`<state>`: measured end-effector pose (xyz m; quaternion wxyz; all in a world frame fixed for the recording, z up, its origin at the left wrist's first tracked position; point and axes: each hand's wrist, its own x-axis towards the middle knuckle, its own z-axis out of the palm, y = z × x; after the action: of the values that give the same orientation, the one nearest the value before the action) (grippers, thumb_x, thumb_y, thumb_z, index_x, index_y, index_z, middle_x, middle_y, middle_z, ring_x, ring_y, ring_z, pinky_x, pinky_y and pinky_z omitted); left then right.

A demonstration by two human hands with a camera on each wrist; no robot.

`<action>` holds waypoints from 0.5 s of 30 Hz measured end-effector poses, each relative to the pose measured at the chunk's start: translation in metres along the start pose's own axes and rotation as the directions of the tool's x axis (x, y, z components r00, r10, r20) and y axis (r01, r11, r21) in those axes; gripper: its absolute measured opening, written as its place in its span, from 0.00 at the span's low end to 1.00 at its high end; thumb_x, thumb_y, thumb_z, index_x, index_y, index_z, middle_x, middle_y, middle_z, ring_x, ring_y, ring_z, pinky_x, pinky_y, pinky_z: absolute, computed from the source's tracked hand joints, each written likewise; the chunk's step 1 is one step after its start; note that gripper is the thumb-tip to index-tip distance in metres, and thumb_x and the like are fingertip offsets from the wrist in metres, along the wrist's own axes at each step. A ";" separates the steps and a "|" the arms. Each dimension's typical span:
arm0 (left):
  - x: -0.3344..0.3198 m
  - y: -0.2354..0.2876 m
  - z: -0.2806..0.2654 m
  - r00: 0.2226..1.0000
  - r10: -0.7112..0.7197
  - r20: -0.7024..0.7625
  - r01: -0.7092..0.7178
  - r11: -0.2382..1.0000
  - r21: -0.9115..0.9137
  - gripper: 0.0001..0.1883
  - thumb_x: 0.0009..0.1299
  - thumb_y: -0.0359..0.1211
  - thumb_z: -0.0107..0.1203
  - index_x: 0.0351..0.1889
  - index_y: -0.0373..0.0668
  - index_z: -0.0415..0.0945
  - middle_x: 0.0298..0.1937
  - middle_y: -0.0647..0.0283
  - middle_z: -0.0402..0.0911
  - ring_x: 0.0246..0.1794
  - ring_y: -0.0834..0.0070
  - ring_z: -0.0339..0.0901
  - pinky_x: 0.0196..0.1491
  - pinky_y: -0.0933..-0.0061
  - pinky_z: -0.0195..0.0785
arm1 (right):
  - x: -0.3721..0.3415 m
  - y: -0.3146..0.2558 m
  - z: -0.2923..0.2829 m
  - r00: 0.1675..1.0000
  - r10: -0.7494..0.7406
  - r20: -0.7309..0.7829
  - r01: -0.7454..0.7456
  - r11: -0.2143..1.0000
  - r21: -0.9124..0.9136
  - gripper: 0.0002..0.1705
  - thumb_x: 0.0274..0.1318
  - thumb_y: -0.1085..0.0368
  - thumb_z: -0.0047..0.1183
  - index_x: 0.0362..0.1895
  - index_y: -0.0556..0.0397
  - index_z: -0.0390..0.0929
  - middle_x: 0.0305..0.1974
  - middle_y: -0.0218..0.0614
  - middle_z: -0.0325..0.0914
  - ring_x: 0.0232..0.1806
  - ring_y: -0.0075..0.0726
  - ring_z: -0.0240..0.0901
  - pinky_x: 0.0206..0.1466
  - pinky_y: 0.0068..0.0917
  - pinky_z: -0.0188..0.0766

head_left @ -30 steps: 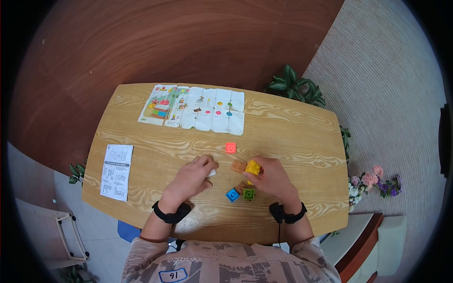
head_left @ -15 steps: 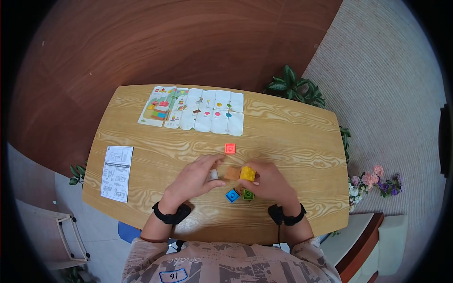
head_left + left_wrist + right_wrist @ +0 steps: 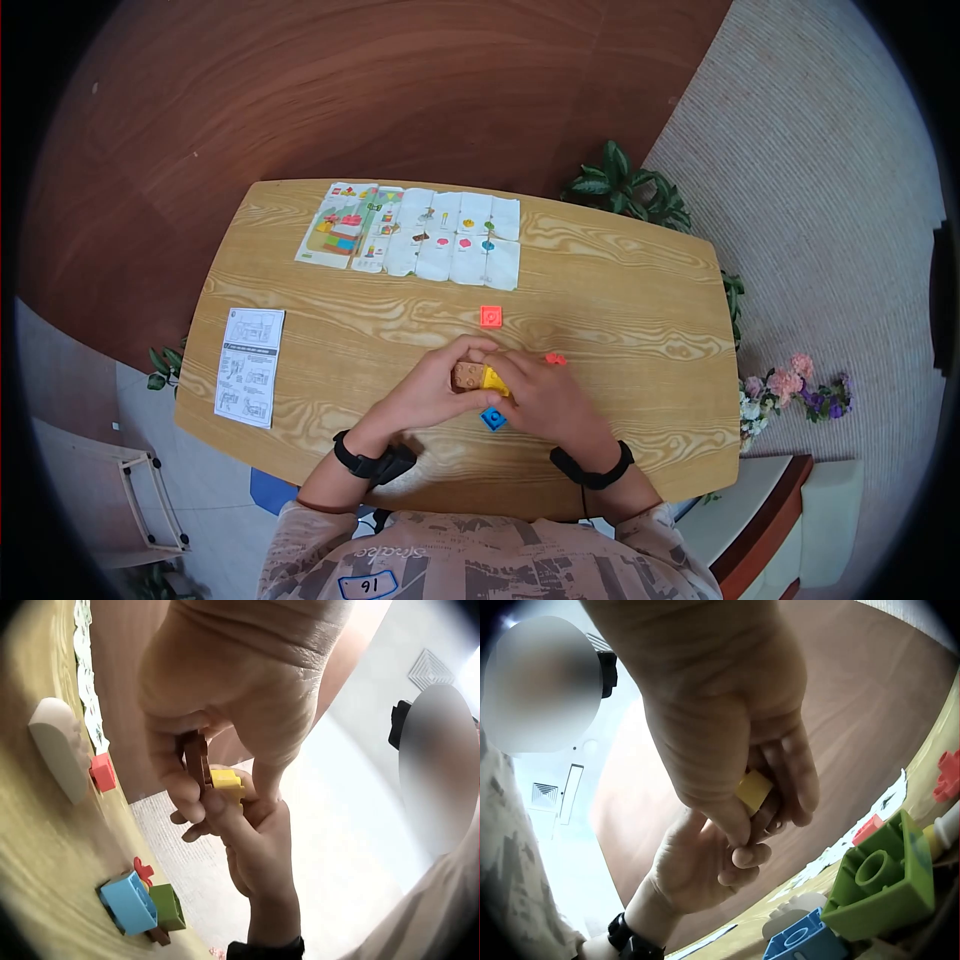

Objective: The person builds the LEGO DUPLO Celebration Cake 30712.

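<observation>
My left hand [image 3: 428, 389] grips a brown brick [image 3: 467, 376] between thumb and fingers. Against its right side my right hand [image 3: 548, 400] pinches a yellow brick [image 3: 494, 380]; the two bricks touch. In the left wrist view the brown brick [image 3: 197, 759] and yellow brick [image 3: 227, 785] are held above the table. Below the hands lies a blue brick [image 3: 493, 418]. A green brick [image 3: 167, 907] stands beside the blue one [image 3: 129, 903] in the left wrist view, and a white piece [image 3: 61, 747] lies near a coral brick [image 3: 103, 772].
The coral brick [image 3: 491, 317] lies beyond the hands, and a red piece [image 3: 555, 359] is right of them. An unfolded picture sheet [image 3: 430, 235] lies at the table's far edge. A printed sheet [image 3: 249, 367] is at the left.
Both hands have moved together. The left hand has let go of the white piece and taken the brown brick; the right hand has brought the yellow brick left against it. The red piece has come into view.
</observation>
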<state>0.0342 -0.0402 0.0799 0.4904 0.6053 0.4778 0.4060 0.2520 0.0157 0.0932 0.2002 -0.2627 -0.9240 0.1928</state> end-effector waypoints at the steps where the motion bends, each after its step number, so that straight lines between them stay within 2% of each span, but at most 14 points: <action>1: 0.000 0.000 0.001 1.000 -0.012 -0.015 0.012 1.000 0.007 0.34 0.70 0.31 0.77 0.71 0.36 0.73 0.55 0.63 0.84 0.57 0.80 0.80 0.59 0.74 0.77 | 0.000 0.000 0.001 1.000 0.007 0.017 -0.006 1.000 -0.031 0.36 0.61 0.57 0.69 0.73 0.44 0.74 0.58 0.41 0.82 0.51 0.51 0.86 0.47 0.41 0.85; 4: 0.001 0.001 0.002 0.999 -0.031 -0.035 0.031 0.999 0.017 0.31 0.70 0.30 0.76 0.68 0.36 0.74 0.55 0.63 0.85 0.56 0.80 0.80 0.60 0.73 0.77 | -0.001 0.004 0.009 0.999 -0.048 -0.021 0.047 0.996 -0.081 0.37 0.61 0.55 0.70 0.72 0.45 0.74 0.59 0.40 0.82 0.52 0.50 0.87 0.46 0.41 0.85; 7: 0.001 -0.006 0.003 0.998 -0.048 -0.049 0.045 0.998 -0.047 0.28 0.70 0.30 0.75 0.67 0.36 0.76 0.54 0.63 0.85 0.55 0.80 0.80 0.59 0.73 0.77 | -0.002 0.004 0.004 0.999 0.019 0.043 -0.020 0.999 0.032 0.39 0.60 0.53 0.70 0.73 0.47 0.72 0.62 0.43 0.80 0.57 0.53 0.84 0.53 0.44 0.84; 10: 0.002 -0.013 0.001 0.989 0.020 -0.150 -0.017 1.000 0.023 0.26 0.70 0.32 0.75 0.64 0.36 0.77 0.50 0.60 0.88 0.50 0.78 0.84 0.54 0.71 0.79 | -0.003 0.004 -0.017 0.974 0.162 0.160 -0.170 0.985 0.040 0.43 0.60 0.50 0.72 0.73 0.53 0.70 0.67 0.50 0.75 0.63 0.59 0.79 0.63 0.49 0.79; 13: 0.003 -0.020 -0.002 0.978 0.023 -0.205 -0.020 1.000 0.016 0.25 0.70 0.32 0.75 0.63 0.37 0.78 0.50 0.60 0.88 0.50 0.79 0.84 0.54 0.72 0.79 | -0.010 0.011 -0.023 0.970 0.197 0.146 -0.196 0.980 -0.019 0.47 0.58 0.47 0.74 0.73 0.58 0.68 0.71 0.55 0.70 0.69 0.64 0.73 0.69 0.52 0.73; 15: 0.004 -0.020 0.000 0.979 0.011 -0.202 -0.006 1.000 0.024 0.25 0.70 0.33 0.75 0.62 0.37 0.79 0.50 0.60 0.88 0.49 0.79 0.84 0.54 0.72 0.79 | -0.017 0.014 -0.019 0.965 0.196 0.172 -0.179 0.977 -0.115 0.47 0.56 0.46 0.75 0.71 0.60 0.69 0.71 0.55 0.70 0.69 0.65 0.72 0.69 0.52 0.73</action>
<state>0.0311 -0.0354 0.0608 0.4306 0.5688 0.5271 0.4617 0.2803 0.0222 0.0981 0.0826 -0.3398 -0.9177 0.1884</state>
